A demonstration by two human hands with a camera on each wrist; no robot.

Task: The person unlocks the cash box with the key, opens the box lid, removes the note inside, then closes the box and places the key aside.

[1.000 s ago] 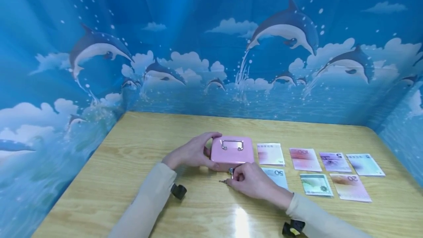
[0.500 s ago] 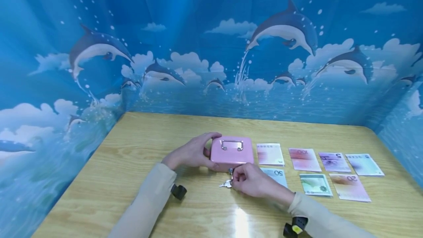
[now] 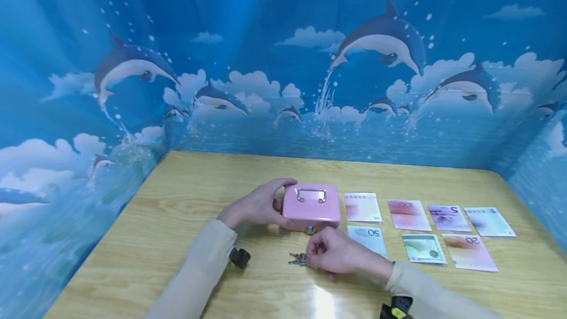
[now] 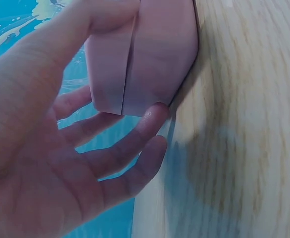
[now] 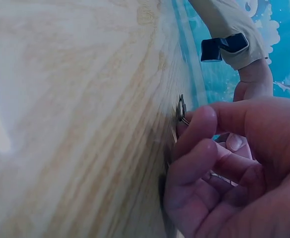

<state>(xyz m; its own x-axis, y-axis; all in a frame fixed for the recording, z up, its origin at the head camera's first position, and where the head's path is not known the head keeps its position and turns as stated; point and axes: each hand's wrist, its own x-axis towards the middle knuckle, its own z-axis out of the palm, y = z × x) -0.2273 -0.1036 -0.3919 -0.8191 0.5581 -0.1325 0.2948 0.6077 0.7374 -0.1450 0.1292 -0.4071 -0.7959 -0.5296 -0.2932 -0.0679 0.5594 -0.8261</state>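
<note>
A pink cash box (image 3: 316,214) with a metal handle on its lid stands closed on the table. My left hand (image 3: 258,204) grips its left end, thumb at the front and fingers toward the back. In the left wrist view, the fingers curve around the end of the box (image 4: 157,54). The front lock (image 3: 310,230) shows with no key in it. Just in front of the box, my right hand (image 3: 338,251) pinches a small bunch of keys (image 3: 299,260) low over the table. From the right wrist, a key ring (image 5: 181,108) shows at the fingertips; most of the keys are hidden.
To the right of the box several banknotes lie in two rows on the wooden table (image 3: 186,260), among them a 50 note (image 3: 367,240) close to the right forearm and a green note (image 3: 424,248). A dolphin-print curtain (image 3: 266,63) closes off the back and sides.
My right hand has drawn the keys away from the lock, toward the front edge and down near the tabletop. The left hand and the cash box have stayed put.
</note>
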